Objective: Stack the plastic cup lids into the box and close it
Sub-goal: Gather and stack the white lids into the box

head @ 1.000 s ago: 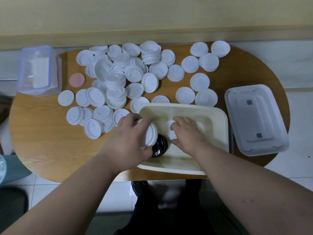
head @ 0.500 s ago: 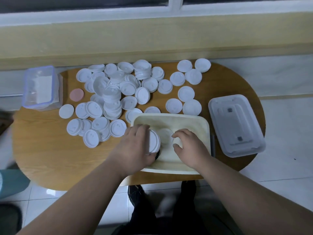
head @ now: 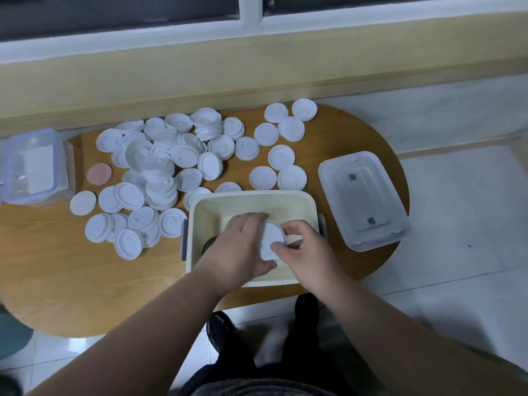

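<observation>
Left hand (head: pixel 238 247) and right hand (head: pixel 307 248) both holding a white lid (head: pixel 271 242) inside the cream box (head: pixel 251 201), loose white lids (head: pixel 171 167) scattered on the wooden table (head: pixel 57 267), box cover (head: pixel 363 200) to the right, clear container (head: pixel 31 167) at far left

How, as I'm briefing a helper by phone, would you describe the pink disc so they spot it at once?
Start at the wooden table and find the clear blue-rimmed container at its left end. Just right of it lies the pink disc: the only pink round among the white lids.
</observation>
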